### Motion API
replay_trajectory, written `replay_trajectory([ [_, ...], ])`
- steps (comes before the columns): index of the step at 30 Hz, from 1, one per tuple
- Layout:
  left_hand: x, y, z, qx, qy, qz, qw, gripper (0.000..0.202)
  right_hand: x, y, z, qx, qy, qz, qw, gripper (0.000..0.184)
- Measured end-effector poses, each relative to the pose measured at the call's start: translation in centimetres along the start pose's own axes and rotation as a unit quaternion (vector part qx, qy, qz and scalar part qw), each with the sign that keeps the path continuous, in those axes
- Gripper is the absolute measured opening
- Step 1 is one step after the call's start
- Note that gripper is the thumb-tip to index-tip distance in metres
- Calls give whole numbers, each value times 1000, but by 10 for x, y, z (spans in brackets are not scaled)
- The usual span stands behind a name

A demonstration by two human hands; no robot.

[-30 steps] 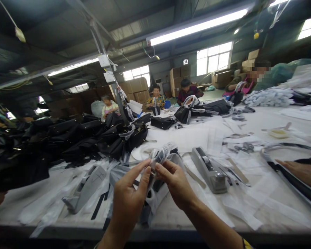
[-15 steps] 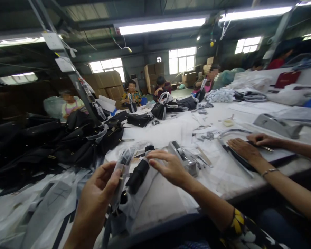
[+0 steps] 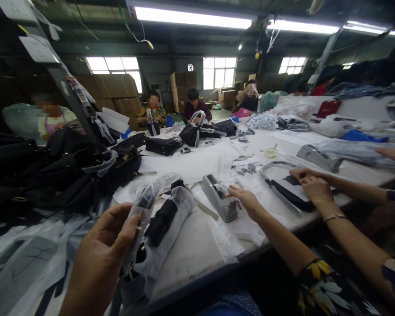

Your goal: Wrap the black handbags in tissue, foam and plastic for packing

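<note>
My left hand (image 3: 100,252) is closed round a bag handle (image 3: 143,204) wrapped in clear plastic film, held up near the table's front edge. Just right of it is a black, padded part of the bag (image 3: 161,221), partly covered by thin white wrapping (image 3: 181,206). My right hand (image 3: 246,199) is at the front end of a grey tape dispenser (image 3: 220,199), its fingers stretched out and apart. I see no tape in those fingers. The handle's lower end merges with wrapped parts below and is hard to make out.
Black bags (image 3: 69,180) are heaped on the left. Another grey tape dispenser (image 3: 23,263) lies front left. On the right, a co-worker's hands (image 3: 316,191) work on a black and white bag (image 3: 288,191). More people sit across the table, near black bags and film scraps.
My right hand has left the black padded part and moved right to the tape dispenser. My left hand keeps hold of the wrapped handle. The head view has turned a little to the right.
</note>
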State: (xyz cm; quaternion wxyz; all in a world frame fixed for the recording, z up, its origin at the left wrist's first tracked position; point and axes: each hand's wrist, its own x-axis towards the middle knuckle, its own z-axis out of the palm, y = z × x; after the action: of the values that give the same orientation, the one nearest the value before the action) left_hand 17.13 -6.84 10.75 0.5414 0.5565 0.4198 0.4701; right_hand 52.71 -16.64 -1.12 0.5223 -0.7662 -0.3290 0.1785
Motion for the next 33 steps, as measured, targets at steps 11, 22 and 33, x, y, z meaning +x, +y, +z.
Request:
replay_trajectory([
  [11,-3,-5,-2,19,-23,22,999,54,-57,20,-5,186,-12,103,977,54],
  [22,-7,-1,-3,35,-42,8,998,58,-49,25,-1,122,0,87,989,33],
  [33,-9,2,5,-10,-30,16,999,58,-54,33,-5,45,39,51,997,32],
])
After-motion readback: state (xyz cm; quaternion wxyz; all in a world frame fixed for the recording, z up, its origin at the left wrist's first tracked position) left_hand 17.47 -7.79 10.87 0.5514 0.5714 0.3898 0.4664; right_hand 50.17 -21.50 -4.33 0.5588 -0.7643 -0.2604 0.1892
